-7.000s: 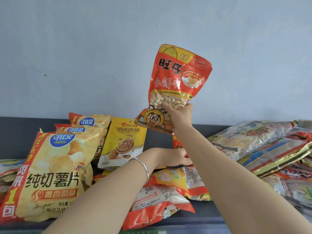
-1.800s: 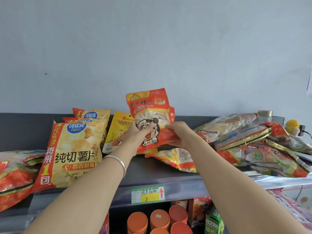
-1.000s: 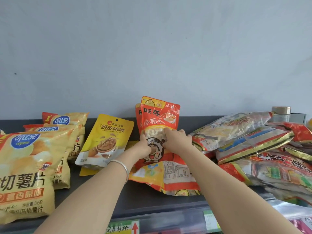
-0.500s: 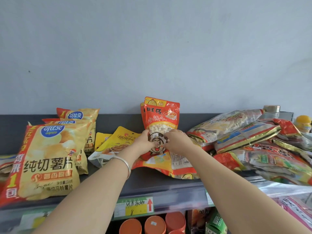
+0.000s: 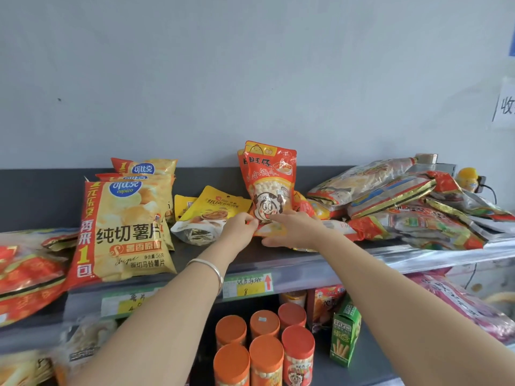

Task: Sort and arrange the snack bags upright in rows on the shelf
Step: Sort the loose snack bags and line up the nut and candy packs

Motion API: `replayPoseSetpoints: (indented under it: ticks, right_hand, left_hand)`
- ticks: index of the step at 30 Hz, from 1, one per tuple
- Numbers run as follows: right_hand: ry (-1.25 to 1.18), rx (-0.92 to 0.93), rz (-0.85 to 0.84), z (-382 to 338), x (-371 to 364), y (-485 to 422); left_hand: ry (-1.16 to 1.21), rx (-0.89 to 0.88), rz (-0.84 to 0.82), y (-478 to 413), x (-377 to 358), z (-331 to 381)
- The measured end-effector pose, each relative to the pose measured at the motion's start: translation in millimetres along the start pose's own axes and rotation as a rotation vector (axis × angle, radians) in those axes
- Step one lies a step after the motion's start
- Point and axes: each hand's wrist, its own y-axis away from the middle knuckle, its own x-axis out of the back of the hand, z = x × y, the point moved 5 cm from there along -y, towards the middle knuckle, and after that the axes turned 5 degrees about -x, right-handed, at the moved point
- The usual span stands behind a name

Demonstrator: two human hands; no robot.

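Now, red bag (image 5: 269, 181): standing upright mid shelf (image 5: 278, 260), back twd wall (image 5: 250, 79), 2nd red bag (image 5: 240, 162) tucked right behind it; base seems to be sitting partly on a flat bag (image 5: 337, 228), so it's prob. wobbling w/o support.
Why held low: both hands are working at the base, prob. seating it so it isn't tipping fwd.
L hand (image 5: 241, 228): coming in from lower left, fingers curled, pinching the red bag's bottom-left corner; bracelet (image 5: 207, 267) on wrist.
R hand (image 5: 289, 229): lying flattish, fingers straight and apart, index tip touching the base, gripping nothing.
Arms: both stretching fwd and up, nearly straight, converging on the red bag.
Walnut bag (image 5: 214, 213): slumping just left of L hand, not upright yet.
Chip bags (image 5: 125, 227): standing in a row at left, likely the pattern being followed.
Pile (image 5: 404, 204): lying flat at right, waiting for sorting.
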Motion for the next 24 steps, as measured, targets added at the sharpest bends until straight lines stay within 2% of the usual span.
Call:
replayPoseSetpoints:
  ticks: [2,6,12,15,19,22,24]
  right_hand:
    - [0.095,0.023,-0.028,-1,-5,3]
    - [0.201,0.003,0.034,-5,-7,0]
    - [0.171,0.027,0.111,-6,7,-1]
    - [0.122,0.008,0.191,-1,22,-2]
    - [0.016,0.001,0.329,8,47,-5]
    - [-0.059,0.014,0.403,14,61,-5]
    - [-0.104,0.007,0.454,19,71,-6]
  left_hand:
    - [-0.004,0.013,0.007,5,2,-1]
    - [-0.005,0.004,0.022,5,3,3]
    - [-0.007,-0.041,0.133,0,9,19]
    - [0.105,-0.081,0.243,-4,18,32]
    - [0.408,-0.12,0.416,-6,26,42]
    - [0.517,-0.054,0.514,-8,23,39]
    - [0.585,0.03,0.517,-10,17,35]
